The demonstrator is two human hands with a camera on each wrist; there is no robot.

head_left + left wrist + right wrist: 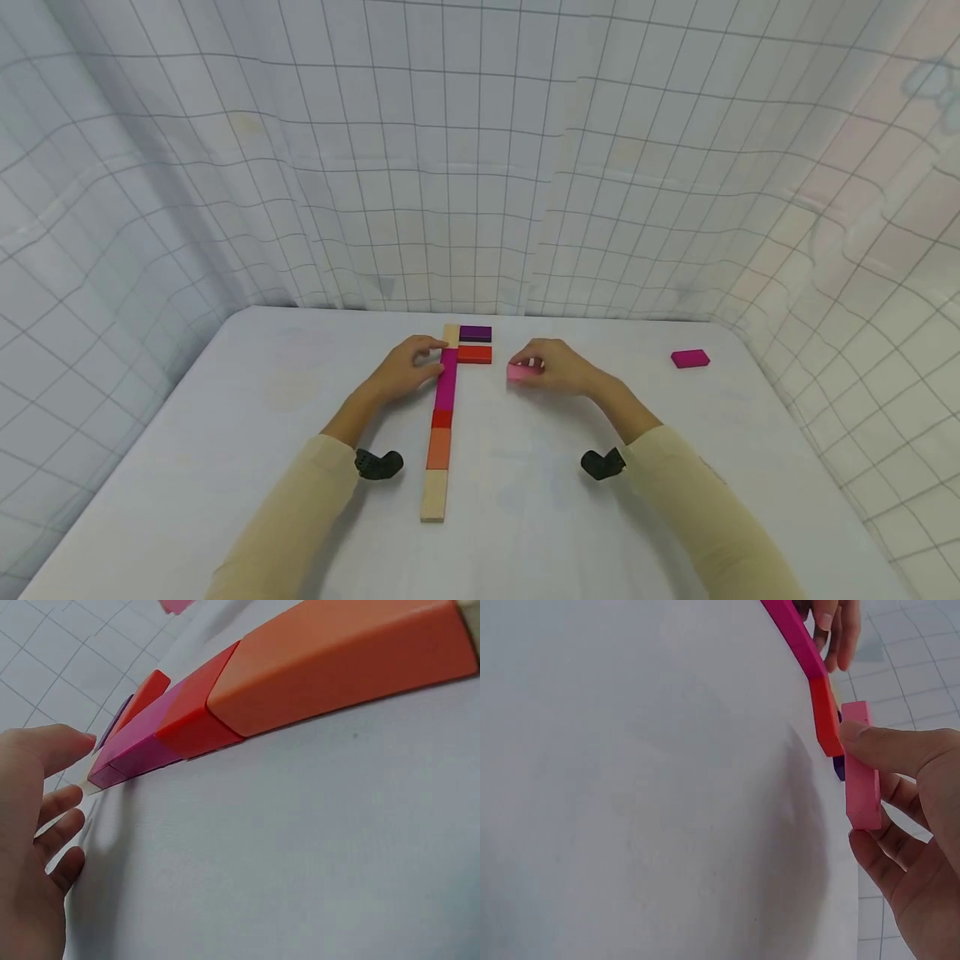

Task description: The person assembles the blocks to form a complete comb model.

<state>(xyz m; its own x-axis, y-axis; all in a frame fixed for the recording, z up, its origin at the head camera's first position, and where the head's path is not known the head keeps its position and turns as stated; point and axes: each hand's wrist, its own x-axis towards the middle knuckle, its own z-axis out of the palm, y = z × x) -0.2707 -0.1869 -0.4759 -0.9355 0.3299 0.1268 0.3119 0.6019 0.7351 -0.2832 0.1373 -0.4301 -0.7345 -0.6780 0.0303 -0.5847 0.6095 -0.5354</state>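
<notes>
My right hand [558, 367] pinches a pink block [862, 776] between thumb and fingers, to the right of a row of blocks laid end to end. Along this row, from near to far, lie a pale wooden block [434, 496], an orange block [438, 448], a red block [442, 418], a magenta stretch [446, 383] and another pale wooden block [451, 334]. Beside the far part of the row rests my left hand [405, 367], fingers loosely bent near the magenta stretch; whether they touch it I cannot tell.
A red-orange block [475, 355] and a dark purple block [476, 333] extend rightward from the row's far end. One magenta block [690, 358] lies alone at the far right of the white table [225, 433]. Gridded white curtains [480, 167] stand behind and at the sides.
</notes>
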